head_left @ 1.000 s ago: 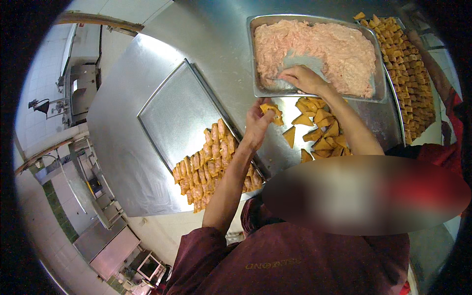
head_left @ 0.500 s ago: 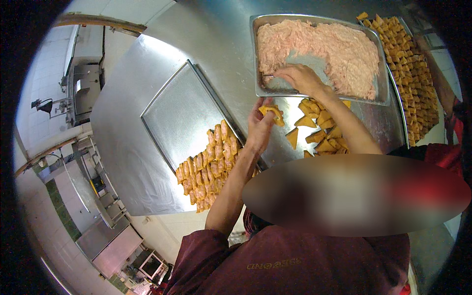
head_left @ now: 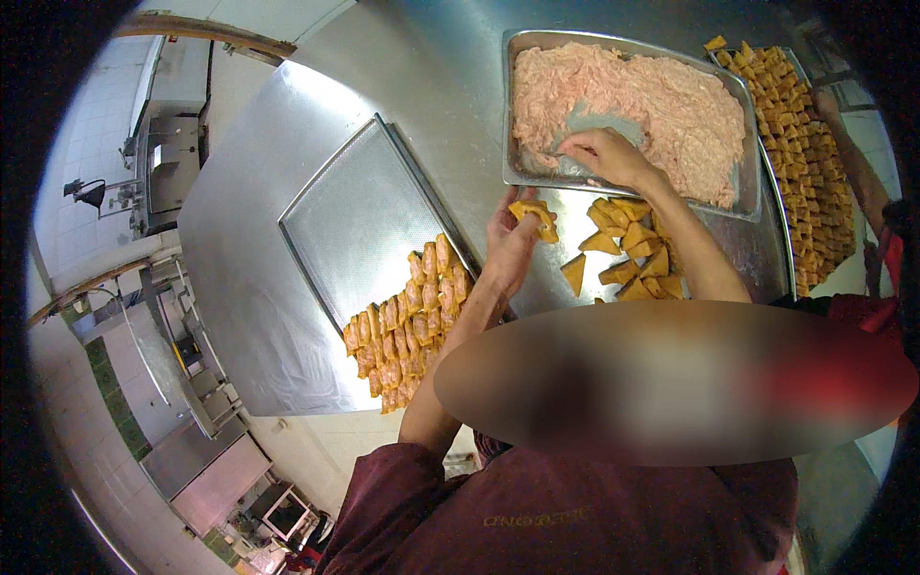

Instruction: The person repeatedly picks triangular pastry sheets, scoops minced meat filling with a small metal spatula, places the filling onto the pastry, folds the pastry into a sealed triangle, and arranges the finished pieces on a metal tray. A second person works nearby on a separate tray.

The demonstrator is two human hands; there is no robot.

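- Left hand: fingers and thumb closed on a golden-brown, soft-looking piece of food, the thumb laid across it; part of the piece is hidden by the hand.
- Position of the held piece: over the table, just beside the near left corner of the deep rectangular steel tray.
- Right hand: inside that tray, fingers bent downward with tips narrowly spaced, at the near edge of the filling; whether they grip anything cannot be told.
- Pale pink, pasty minced filling: spread through the tray, with a scooped-out hollow around the right hand exposing metal.
- Loose golden-brown triangular pieces: heaped near the tray, partly beneath the right forearm.
- Shallow perforated metal tray: to the left, its nearer part bearing close rows of golden-brown pieces with pink filling.
- Broad brushed-steel table: supports both trays.
- Far right: a further mass of golden-brown pieces in tight rows, beside another person's forearm.
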